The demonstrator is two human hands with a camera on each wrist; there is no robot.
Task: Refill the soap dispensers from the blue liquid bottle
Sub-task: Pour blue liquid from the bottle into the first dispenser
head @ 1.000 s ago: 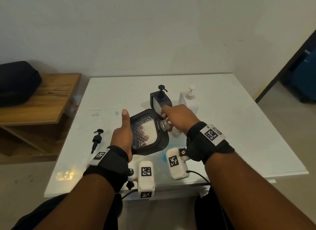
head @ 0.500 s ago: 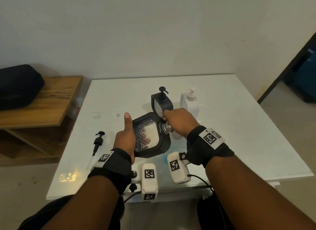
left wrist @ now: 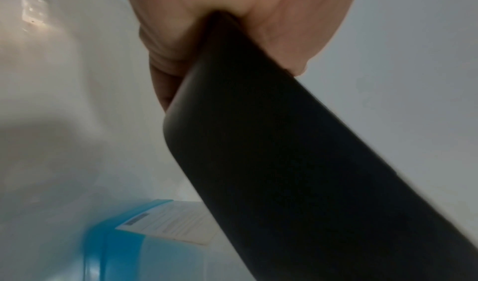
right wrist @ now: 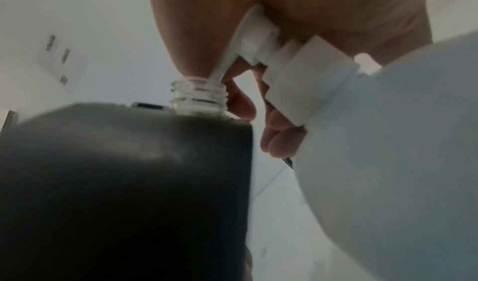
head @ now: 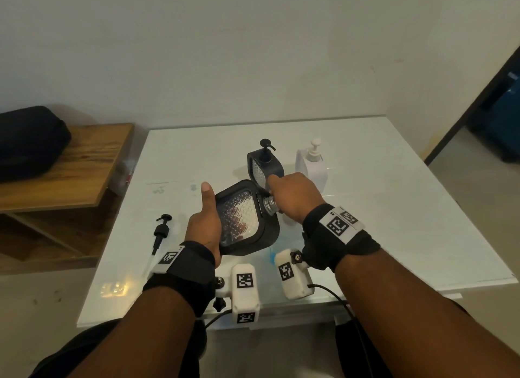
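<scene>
Two hands meet over the middle of the tabletop (head: 394, 209); the left hand (head: 204, 226) grips the open black dispenser (head: 244, 217), tilted so its threaded neck (right wrist: 198, 95) points toward the right hand (head: 295, 197); that hand's fingers (right wrist: 241, 101) curl round a white pump bottle (right wrist: 388, 142), its spout tip at the neck's mouth; the blue liquid bottle (left wrist: 145, 250) lies near the front edge.

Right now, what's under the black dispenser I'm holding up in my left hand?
Below the tilted black dispenser lies the blue liquid bottle on the white table, label partly showing. The dispenser covers the rest of the bottle.
</scene>
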